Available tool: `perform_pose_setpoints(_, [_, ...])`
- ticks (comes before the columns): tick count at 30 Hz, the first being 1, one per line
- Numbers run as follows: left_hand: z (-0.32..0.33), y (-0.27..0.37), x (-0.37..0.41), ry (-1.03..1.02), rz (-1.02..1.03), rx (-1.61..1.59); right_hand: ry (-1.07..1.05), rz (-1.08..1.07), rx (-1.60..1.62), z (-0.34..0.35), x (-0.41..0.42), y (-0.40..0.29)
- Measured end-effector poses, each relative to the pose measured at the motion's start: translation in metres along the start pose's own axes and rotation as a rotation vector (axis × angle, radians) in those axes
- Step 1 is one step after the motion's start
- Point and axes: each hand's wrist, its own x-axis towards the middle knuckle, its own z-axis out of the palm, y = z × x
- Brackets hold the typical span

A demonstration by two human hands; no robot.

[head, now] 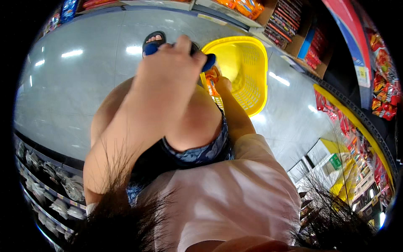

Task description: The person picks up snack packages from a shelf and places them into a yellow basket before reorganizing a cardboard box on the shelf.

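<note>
My left hand (176,58), large and close to the camera, is wrapped around a dark blue grip (209,62) whose ends show on both sides of the fingers. Whether this grip joins the basket is hidden. Behind and right of it, a yellow plastic basket (266,75) stands on the floor. At its near left side, my right hand (223,85) holds an orange snack packet (211,77) by its right edge. The packet overlaps the basket's rim in view. The basket's inner wall has slots; part of it is hidden by my arm and knee.
Shelves with boxed packets (283,23) and orange bags (248,8) run along the top. Red packets (382,78) hang at the right. Shelves of wrapped goods (67,182) stand lower left. Grey floor (78,75) lies between, with my sandalled foot (154,39) on it.
</note>
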Motion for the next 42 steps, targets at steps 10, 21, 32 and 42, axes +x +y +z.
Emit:
perform_pose_setpoints(10, [0.012,0.026,0.018,0.04,-0.076,-0.047,0.269,-0.361,0.201,-0.257,-0.039,-0.016])
perform_pose_setpoints(21, [0.005,0.015,-0.007,-0.064,-0.104,0.003,1.11,-0.716,-0.502,-0.421,0.176,-0.167])
perform_pose_setpoints(32, [0.004,-0.03,-0.02,-0.165,-0.132,-0.002,1.004,-0.347,-0.664,-0.39,0.33,-0.142])
perform_pose_setpoints(42, [-0.001,-0.042,-0.027,0.22,-0.102,-0.01,0.971,-0.619,0.379,-0.249,-0.009,-0.11])
